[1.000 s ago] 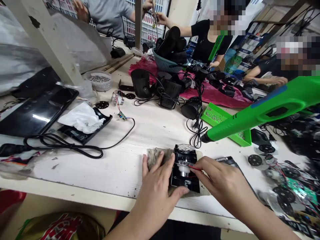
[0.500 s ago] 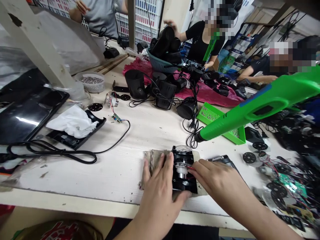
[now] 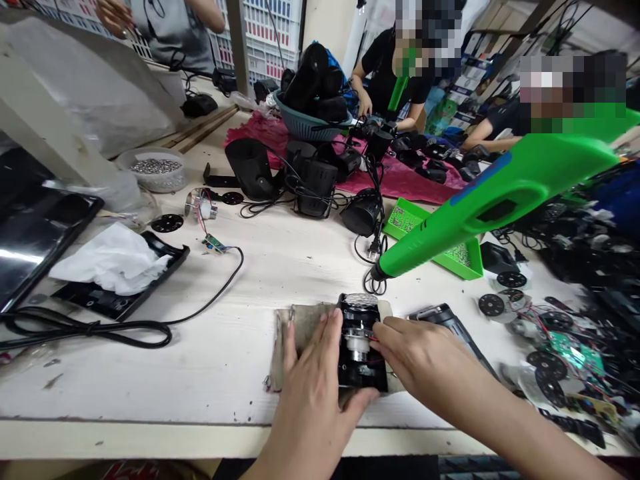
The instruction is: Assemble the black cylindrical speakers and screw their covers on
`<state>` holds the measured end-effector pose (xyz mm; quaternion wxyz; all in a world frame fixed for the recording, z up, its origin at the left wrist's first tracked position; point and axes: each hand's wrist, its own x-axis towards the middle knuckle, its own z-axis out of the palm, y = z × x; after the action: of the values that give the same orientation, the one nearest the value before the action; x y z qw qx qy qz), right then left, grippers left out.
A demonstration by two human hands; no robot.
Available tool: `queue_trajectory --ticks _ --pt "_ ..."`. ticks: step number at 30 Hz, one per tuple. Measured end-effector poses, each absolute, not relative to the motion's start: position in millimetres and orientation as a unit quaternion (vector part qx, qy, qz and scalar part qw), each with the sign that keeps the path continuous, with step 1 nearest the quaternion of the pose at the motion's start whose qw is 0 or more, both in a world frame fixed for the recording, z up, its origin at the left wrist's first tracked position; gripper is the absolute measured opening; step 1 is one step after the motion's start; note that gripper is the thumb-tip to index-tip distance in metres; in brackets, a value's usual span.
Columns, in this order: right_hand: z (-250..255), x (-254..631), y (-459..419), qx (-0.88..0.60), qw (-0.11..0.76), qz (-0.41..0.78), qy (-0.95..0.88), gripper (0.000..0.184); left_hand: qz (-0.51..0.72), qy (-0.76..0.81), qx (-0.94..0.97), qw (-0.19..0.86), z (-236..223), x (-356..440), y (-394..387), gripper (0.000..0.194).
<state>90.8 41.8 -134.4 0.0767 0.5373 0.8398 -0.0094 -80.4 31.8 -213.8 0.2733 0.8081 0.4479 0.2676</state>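
A black half-shell housing (image 3: 377,379) lies on a grey-brown cloth (image 3: 305,319) near the table's front edge. Inside it sit a clear lens (image 3: 363,300) at the far end and a white-and-metal motor (image 3: 358,347). My left hand (image 3: 316,373) lies along the housing's left side, fingers stretched out and thumb at its near end. From the right, my right hand (image 3: 420,350) pinches red wire (image 3: 374,338) beside the motor; its fingertips are partly hidden. Past that hand lies another black shell (image 3: 445,320).
A green electric screwdriver (image 3: 450,220) hangs over a green screw tray (image 3: 467,261). Left are a screw tub (image 3: 156,170), a wired motor unit (image 3: 201,205) and a black shell with white tissue (image 3: 113,257). Loose parts (image 3: 565,360) crowd the right. People sit across the table.
The whole view has shifted slightly. Both hands keep nearly the same place on the housing. Across the table, a person's raised hand has come down from the basket.
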Motion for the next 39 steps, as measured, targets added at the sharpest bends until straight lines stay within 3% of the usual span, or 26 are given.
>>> queue_trajectory --ticks 8,14,19,28,39 --pt "-143 102 38 0.564 0.023 -0.072 0.822 0.019 0.272 0.44 0.816 0.259 -215 -78 30 0.093" --pt "-155 102 28 0.531 -0.041 0.024 0.846 0.027 0.263 0.449 0.811 0.267 -211 -76 30 0.092" --pt "-134 112 21 0.534 -0.107 0.08 0.835 0.03 0.263 0.458 0.8 0.286 -209 -78 31 0.093" --pt "-133 108 26 0.513 -0.003 0.052 0.857 0.02 0.255 0.466 0.793 0.299 -209 -77 32 0.103" --pt "-132 98 34 0.499 0.036 0.061 0.864 0.014 0.26 0.463 0.794 0.294 -209 -78 34 0.095"
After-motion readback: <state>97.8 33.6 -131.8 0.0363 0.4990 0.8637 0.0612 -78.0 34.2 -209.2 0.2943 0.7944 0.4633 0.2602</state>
